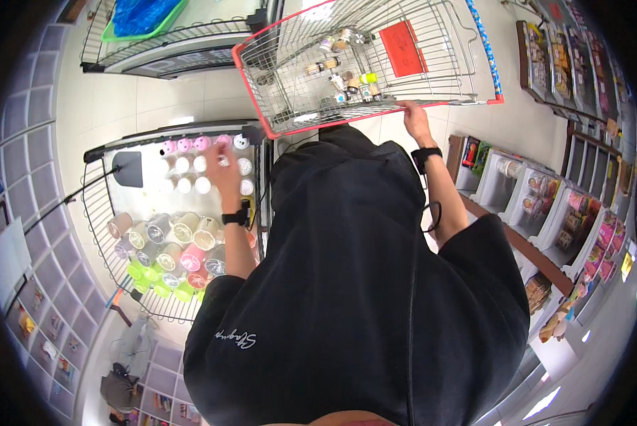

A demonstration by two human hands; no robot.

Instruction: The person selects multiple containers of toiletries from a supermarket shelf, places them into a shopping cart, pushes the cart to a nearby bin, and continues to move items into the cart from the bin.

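Observation:
My left hand (223,169) is over the display stand (137,199), among rows of small containers. Its fingertips are beside a pink animal-shaped container (201,142) row and white-lidded containers (184,185); whether they grip one is hidden by the hand. On the near part of the stand are clear and coloured plastic cups (182,231), with lime green cups (161,290) at the edge. My right hand (416,125) is closed on the red-trimmed side rim of a wire shopping cart (329,123). Several small jars (353,85) lie in the cart's basket.
A red plate (401,49) is fixed in the cart. Beyond it stands another wire-railed display with a green tray (177,10) holding blue plastic. Stocked shelves (531,197) line the right; cubby shelving (36,144) runs along the left. A dark sign paddle (128,169) hangs over the stand.

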